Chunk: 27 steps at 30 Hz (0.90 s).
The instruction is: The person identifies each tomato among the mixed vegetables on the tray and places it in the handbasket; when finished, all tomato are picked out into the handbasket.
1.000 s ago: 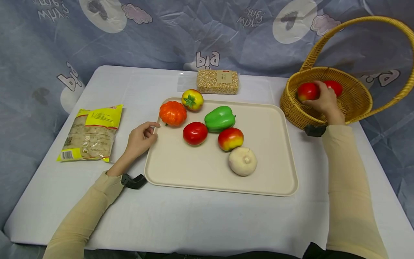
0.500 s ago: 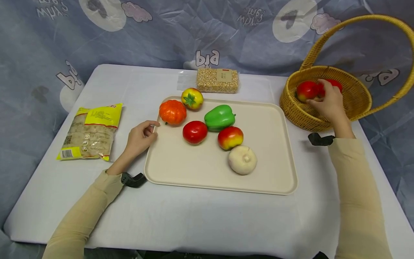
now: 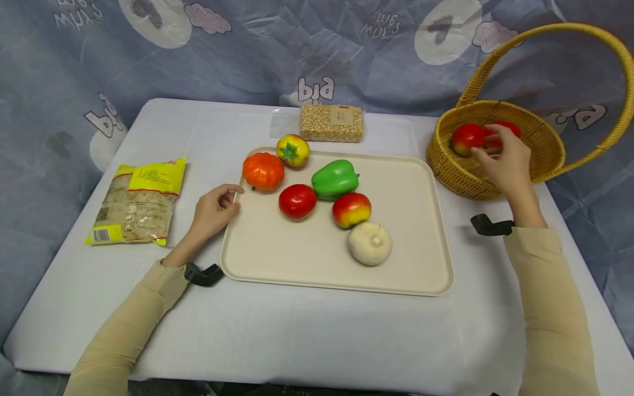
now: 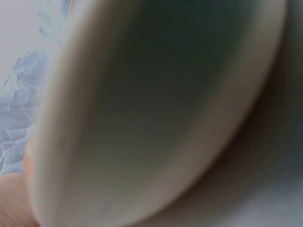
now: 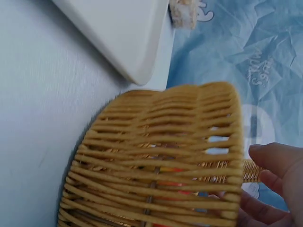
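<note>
Tray (image 3: 406, 220) on a white table (image 3: 346, 335), with objects listed from left to right. To the left of the tray, well apart from it, lies a yellow-and-clear bag (image 3: 136, 203). The left hand (image 3: 212, 212) rests at the tray's left rim, its fingers loosely bent, index and thumb tips narrowly apart. Near the tray's far left corner sits an orange pumpkin (image 3: 263, 171); just beside it, at the tray's far rim, is a yellow-and-red fruit (image 3: 293, 151). Left of the tray's centre lies a red fruit (image 3: 297, 201), then a green pepper (image 3: 334, 179). Beyond the tray's far rim is a packet of grains (image 3: 332, 124). Right of the tray's centre lie a red-and-yellow fruit (image 3: 351, 209) and, nearer the tray's front, a white bulb (image 3: 370, 243). At the tray's far right corner stands a wicker basket (image 3: 448, 173), containing a glossy red fruit (image 3: 467, 139) and a second glossy red fruit (image 3: 507, 128) partly hidden by the right hand (image 3: 507, 162). This hand is at the basket's mouth, its fingers bent and parted from the thumb; contact with either fruit cannot be told
</note>
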Each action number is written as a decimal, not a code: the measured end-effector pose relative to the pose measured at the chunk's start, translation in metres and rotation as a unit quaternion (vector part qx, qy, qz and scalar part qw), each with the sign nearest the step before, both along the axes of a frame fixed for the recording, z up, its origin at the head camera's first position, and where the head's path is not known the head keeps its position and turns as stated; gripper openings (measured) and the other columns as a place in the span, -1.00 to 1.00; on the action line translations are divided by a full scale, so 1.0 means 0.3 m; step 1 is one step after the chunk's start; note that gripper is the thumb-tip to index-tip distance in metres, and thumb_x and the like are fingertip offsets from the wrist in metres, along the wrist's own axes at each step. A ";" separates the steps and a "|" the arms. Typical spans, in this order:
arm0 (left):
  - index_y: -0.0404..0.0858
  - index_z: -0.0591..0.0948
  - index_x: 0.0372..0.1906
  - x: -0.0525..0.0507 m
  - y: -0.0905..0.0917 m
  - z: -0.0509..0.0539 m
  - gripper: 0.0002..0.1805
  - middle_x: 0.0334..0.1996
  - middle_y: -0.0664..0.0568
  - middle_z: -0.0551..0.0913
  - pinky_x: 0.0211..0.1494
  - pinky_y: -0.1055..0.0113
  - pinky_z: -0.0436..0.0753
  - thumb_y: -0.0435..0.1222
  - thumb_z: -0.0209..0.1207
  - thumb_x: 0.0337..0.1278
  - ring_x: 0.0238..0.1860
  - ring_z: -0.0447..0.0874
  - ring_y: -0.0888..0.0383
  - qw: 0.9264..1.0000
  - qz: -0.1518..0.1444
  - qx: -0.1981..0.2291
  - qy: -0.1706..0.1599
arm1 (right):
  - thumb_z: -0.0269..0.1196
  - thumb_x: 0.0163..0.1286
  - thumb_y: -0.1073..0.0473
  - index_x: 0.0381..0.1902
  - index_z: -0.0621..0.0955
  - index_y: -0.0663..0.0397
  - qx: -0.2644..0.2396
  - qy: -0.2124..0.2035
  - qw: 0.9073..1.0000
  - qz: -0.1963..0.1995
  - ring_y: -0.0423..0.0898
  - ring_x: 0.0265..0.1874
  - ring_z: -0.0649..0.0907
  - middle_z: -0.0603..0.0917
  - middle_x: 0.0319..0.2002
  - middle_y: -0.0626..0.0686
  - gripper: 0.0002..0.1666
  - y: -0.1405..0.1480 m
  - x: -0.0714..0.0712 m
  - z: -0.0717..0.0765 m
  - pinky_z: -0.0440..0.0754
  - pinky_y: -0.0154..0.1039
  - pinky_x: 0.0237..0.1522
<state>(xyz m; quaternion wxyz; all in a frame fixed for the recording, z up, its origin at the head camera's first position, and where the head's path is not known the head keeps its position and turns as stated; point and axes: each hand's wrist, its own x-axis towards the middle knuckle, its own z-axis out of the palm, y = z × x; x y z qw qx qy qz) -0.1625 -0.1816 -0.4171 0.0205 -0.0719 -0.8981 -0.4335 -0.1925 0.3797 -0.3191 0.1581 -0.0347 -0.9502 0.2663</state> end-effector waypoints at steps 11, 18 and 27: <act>-0.22 0.58 -0.08 -0.002 -0.001 -0.004 -0.71 -0.43 -0.02 0.48 -0.50 0.50 0.36 -0.38 0.09 0.02 -0.51 0.39 0.25 1.000 -0.003 0.000 0.002 | 0.23 0.25 0.11 0.17 0.50 0.03 -0.029 0.090 0.995 0.010 -0.73 -0.45 0.38 0.66 -0.14 0.28 -0.50 -0.082 0.060 0.004 0.35 -0.79 -0.27; -0.22 0.58 -0.08 -0.001 -0.003 -0.006 -0.71 -0.43 -0.02 0.48 -0.51 0.50 0.37 -0.38 0.09 0.02 -0.52 0.39 0.25 1.000 -0.003 0.002 -0.001 | 0.24 0.22 0.26 0.08 0.55 0.15 -0.035 0.142 0.987 0.061 -0.72 -0.48 0.42 0.67 -0.32 0.26 -0.57 -0.148 0.097 -0.005 0.39 -0.76 -0.28; -0.22 0.58 -0.08 -0.001 -0.001 -0.004 -0.71 -0.44 -0.01 0.47 -0.51 0.50 0.36 -0.38 0.09 0.03 -0.51 0.38 0.25 1.000 -0.003 0.004 0.000 | 0.25 0.19 0.34 0.04 0.56 0.22 -0.040 0.155 0.981 0.110 -0.73 -0.43 0.45 0.69 -0.35 0.22 -0.59 -0.218 0.128 -0.011 0.41 -0.75 -0.28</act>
